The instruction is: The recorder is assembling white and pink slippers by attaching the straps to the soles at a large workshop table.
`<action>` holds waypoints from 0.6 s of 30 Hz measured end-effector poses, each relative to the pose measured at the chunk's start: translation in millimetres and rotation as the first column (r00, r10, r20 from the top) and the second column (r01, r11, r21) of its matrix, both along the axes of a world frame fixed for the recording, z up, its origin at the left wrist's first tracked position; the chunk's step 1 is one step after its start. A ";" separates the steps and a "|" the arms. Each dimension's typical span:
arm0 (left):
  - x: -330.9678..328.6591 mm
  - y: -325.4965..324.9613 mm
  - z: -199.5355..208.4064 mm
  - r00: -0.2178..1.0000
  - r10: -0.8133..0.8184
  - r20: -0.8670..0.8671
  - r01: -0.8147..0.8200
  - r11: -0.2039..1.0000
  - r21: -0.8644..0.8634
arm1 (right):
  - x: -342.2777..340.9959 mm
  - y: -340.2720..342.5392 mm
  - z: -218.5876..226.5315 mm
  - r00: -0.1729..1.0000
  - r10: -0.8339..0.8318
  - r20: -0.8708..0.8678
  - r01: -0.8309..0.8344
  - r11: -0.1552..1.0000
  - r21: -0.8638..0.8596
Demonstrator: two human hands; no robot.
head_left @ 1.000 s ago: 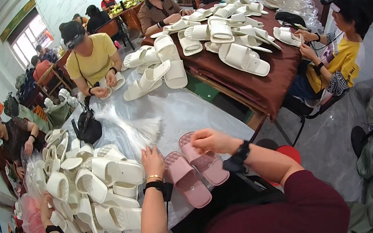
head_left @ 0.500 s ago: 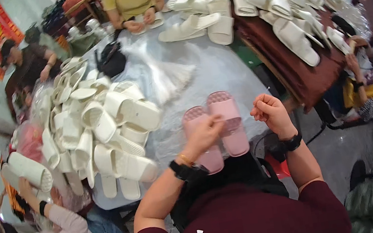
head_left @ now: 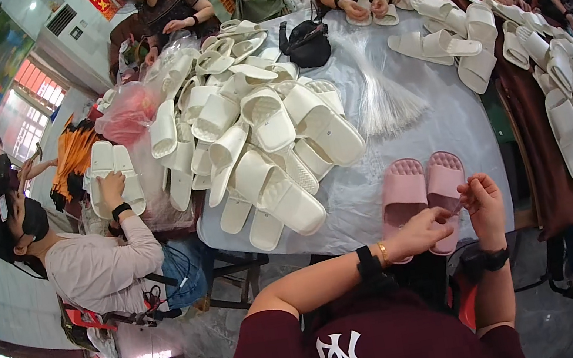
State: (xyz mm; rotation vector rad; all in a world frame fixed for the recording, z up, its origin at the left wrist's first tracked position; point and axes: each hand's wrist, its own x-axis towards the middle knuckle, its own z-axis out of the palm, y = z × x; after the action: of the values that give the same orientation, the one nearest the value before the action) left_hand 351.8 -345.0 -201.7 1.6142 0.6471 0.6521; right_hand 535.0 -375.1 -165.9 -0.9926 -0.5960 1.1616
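Note:
A pair of pink slide slippers lies side by side at the table's near edge: the left slipper (head_left: 402,187) and the right slipper (head_left: 443,173), with dimpled insoles. My left hand (head_left: 421,231) reaches across their near part, fingers pressed together. At the right slipper's outer side, my right hand (head_left: 483,200) is raised with thumb and fingers pinched. The two hands' fingertips are close together over the right slipper. Anything thin between them is too small to make out. Beyond the slippers lies a fanned bundle of clear thin strands (head_left: 379,93).
A large heap of white slippers (head_left: 269,118) covers the table's left side. More white slippers (head_left: 560,83) lie on a brown-covered surface (head_left: 539,161) at right. A black pouch (head_left: 308,43) sits at the far side. Co-workers sit around; one at left holds white slippers (head_left: 115,177).
The view has swung left, so the table appears further right. My hands have come closer together, the left one now lower over the slippers' near part.

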 end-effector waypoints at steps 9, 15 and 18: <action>-27.3 14.2 33.2 0.982 -0.032 -0.184 0.056 0.990 0.129 | 7.7 -9.9 11.4 0.801 -0.382 0.461 0.384 0.919 0.093; -33.5 13.7 65.3 0.946 0.118 -0.302 0.107 0.766 0.634 | -26.3 -47.1 26.4 0.478 -0.158 0.864 0.000 0.984 0.180; -31.5 6.0 72.4 0.924 0.150 -0.351 0.181 0.637 0.749 | -40.8 -46.0 20.1 0.378 -0.082 0.922 -0.149 0.978 0.148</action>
State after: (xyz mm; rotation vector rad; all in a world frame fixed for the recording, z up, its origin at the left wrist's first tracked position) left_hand 320.2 -339.1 -129.3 2.6185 0.6701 0.6402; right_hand 494.2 -421.1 -145.8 -1.4272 -1.6372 0.4107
